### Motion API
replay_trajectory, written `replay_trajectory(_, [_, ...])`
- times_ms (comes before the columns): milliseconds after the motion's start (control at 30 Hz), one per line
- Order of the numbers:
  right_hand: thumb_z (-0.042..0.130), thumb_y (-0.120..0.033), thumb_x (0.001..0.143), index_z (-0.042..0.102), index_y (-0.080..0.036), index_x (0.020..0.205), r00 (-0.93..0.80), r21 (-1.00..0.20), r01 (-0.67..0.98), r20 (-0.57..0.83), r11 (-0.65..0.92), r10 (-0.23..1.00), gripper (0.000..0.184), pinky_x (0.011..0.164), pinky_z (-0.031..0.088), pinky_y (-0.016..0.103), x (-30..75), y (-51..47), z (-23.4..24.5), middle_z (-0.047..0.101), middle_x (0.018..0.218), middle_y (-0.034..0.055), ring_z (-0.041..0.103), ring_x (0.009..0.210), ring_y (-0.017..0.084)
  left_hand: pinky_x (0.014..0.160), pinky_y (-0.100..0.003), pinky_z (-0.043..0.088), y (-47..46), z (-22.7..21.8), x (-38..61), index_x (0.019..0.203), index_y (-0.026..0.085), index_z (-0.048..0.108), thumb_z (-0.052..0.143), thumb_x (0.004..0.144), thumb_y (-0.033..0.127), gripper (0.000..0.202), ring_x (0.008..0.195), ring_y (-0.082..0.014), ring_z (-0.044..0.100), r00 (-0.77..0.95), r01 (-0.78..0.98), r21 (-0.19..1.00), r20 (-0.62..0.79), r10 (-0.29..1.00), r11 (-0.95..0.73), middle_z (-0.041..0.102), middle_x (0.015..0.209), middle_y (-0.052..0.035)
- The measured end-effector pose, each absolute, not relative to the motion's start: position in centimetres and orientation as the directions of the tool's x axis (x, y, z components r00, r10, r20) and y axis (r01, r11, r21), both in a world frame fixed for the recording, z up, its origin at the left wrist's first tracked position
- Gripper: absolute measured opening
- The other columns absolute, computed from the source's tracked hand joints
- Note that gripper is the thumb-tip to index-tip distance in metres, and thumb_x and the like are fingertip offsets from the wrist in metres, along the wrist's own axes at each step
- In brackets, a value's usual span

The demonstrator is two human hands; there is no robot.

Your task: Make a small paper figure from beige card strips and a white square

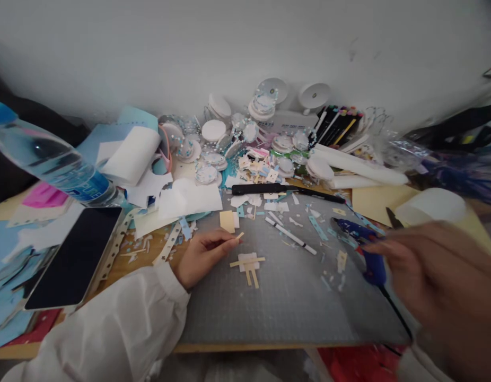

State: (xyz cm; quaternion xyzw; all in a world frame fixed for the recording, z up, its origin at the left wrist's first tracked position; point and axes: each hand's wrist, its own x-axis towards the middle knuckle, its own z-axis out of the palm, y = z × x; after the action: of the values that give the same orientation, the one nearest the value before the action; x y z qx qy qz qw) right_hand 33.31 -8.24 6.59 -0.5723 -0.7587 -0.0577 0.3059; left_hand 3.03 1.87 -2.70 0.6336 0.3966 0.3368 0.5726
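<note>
My left hand [208, 252] is closed in a pinch on a short tan paper strip [240, 235] above the grey cutting mat [293, 307]. Just below it lies a small white piece [244, 255] with thin tan strips across it, two of them pointing down. A yellow paper square [227, 221] rests behind the fingers. Motion smears my right hand [436, 281] at the right, beside a blue glue gun [373, 268] with a black cord. Its fingertips overlap the glue gun in view, and whether they grip it does not show.
A black-handled tool [261, 189] and a white pen [291, 236] lie on the mat among paper scraps. At left are a phone [76, 260] and a leaning water bottle [50, 159]. White discs [213, 130] with beads and several markers [339, 124] crowd the wall.
</note>
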Motion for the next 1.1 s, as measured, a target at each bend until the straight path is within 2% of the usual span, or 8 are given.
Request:
replay_trajectory(100, [0.041, -0.012, 0.092, 0.052, -0.025, 0.116, -0.297, -0.388, 0.783, 0.453, 0.486, 0.84, 0.03, 0.074, 0.046, 0.037, 28.8, -4.6, 4.6, 0.06, 0.096, 0.0069, 0.057, 0.088, 0.021, 0.063, -0.023, 0.041, 1.8, -2.7, 3.1, 0.079, 0.015, 0.074, 0.063, 0.083, 0.033, 0.021, 0.067, -0.0122, 0.054, 0.457, 0.129, 0.99, -0.01, 0.889, -0.055, 0.066, 0.075, -0.0035])
replay_trajectory(233, [0.051, -0.022, 0.091, 0.056, -0.022, 0.108, -0.339, -0.758, 0.512, 0.253, 0.403, 0.906, 0.018, 0.072, 0.05, 0.029, 24.3, -2.0, 1.2, 0.06, 0.093, 0.0041, 0.059, 0.081, 0.015, 0.06, -0.022, 0.041, 1.7, -2.7, 3.2, 0.078, 0.015, 0.073, 0.063, 0.084, 0.032, 0.021, 0.063, -0.0114, 0.053, 0.479, 0.111, 0.988, 0.044, 0.877, -0.11, 0.062, 0.068, -0.0022])
replay_trajectory(333, [0.055, -0.027, 0.089, 0.06, -0.021, 0.092, -0.315, -0.87, 0.363, 0.223, 0.334, 0.923, 0.009, 0.068, 0.049, 0.027, 22.6, -1.5, -0.7, 0.06, 0.084, 0.002, 0.059, 0.077, 0.014, 0.058, -0.022, 0.042, 1.5, -2.6, 3.4, 0.075, 0.014, 0.072, 0.063, 0.084, 0.031, 0.021, 0.062, -0.0116, 0.054, 0.517, 0.094, 0.984, 0.082, 0.852, -0.152, 0.061, 0.066, -0.0028])
replay_trajectory(500, [0.056, -0.03, 0.088, 0.059, -0.021, 0.082, -0.174, -0.954, 0.219, 0.167, 0.204, 0.97, 0.012, 0.067, 0.048, 0.026, 23.2, -1.2, -1.7, 0.058, 0.078, 0.0004, 0.057, 0.074, 0.013, 0.066, -0.027, 0.047, 1.2, -2.5, 3.1, 0.087, 0.013, 0.073, 0.063, 0.084, 0.031, 0.02, 0.073, -0.0158, 0.06, 0.528, 0.241, 0.926, 0.126, 0.84, -0.29, 0.065, 0.081, -0.0074])
replay_trajectory(633, [0.058, -0.035, 0.087, 0.056, -0.021, 0.082, -0.083, -0.994, 0.099, 0.037, 0.045, 0.996, 0.015, 0.067, 0.048, 0.025, 24.4, -0.9, -2.2, 0.057, 0.075, -0.0008, 0.056, 0.069, 0.012, 0.08, -0.037, 0.045, 0.8, -3.0, 2.6, 0.102, 0.015, 0.069, 0.068, 0.08, 0.034, 0.029, 0.091, -0.0232, 0.058, 0.609, 0.429, 0.705, 0.237, 0.757, -0.565, 0.063, 0.096, -0.0105])
replay_trajectory(767, [0.062, -0.036, 0.083, 0.054, -0.021, 0.082, -0.12, -0.997, 0.035, -0.069, -0.065, 0.99, 0.017, 0.073, 0.049, 0.027, 24.3, -1.0, -2.5, 0.059, 0.083, 0.0007, 0.058, 0.076, 0.012, 0.079, -0.039, 0.043, 0.3, -3.3, 2.6, 0.101, 0.019, 0.066, 0.062, 0.086, 0.029, 0.019, 0.092, -0.0242, 0.055, 0.679, 0.496, 0.585, 0.198, 0.707, -0.641, 0.063, 0.098, -0.0082])
replay_trajectory(933, [0.062, -0.034, 0.083, 0.053, -0.021, 0.079, -0.23, -0.995, -0.017, -0.09, -0.097, 0.969, 0.016, 0.075, 0.049, 0.027, 23.4, -1.9, -2.5, 0.057, 0.09, 0.0022, 0.058, 0.084, 0.013, 0.081, -0.037, 0.043, 0.2, -3.1, 2.8, 0.095, 0.018, 0.062, 0.062, 0.085, 0.022, 0.01, 0.093, -0.0216, 0.055, 0.674, 0.428, 0.713, 0.158, 0.722, -0.556, 0.064, 0.097, -0.0062])
replay_trajectory(1100, [0.061, -0.03, 0.085, 0.053, -0.022, 0.078, -0.305, -0.984, -0.104, -0.105, -0.143, 0.947, 0.013, 0.076, 0.049, 0.026, 23.0, -2.6, -2.0, 0.057, 0.091, 0.0015, 0.058, 0.086, 0.012, 0.065, -0.024, 0.045, -0.2, -2.6, 3.0, 0.091, 0.017, 0.06, 0.064, 0.083, 0.022, 0.01, 0.072, -0.0117, 0.057, 0.601, 0.269, 0.952, -0.05, 0.798, -0.143, 0.062, 0.083, -0.0014])
